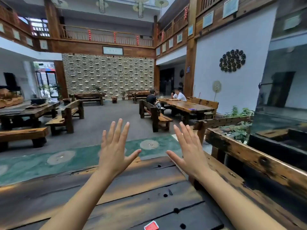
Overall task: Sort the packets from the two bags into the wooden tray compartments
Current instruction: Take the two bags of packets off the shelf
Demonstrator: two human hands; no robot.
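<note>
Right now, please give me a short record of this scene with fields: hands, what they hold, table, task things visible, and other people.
left hand: raised over the table, fingers spread, palm away
right hand: raised the same way, fingers spread
held: nothing in either hand
table: dark wooden planks with cracks and holes
red packet: corner shows at the bottom edge of the picture, on the table
bags and tray: not in view
people: two seated at a far table
</note>
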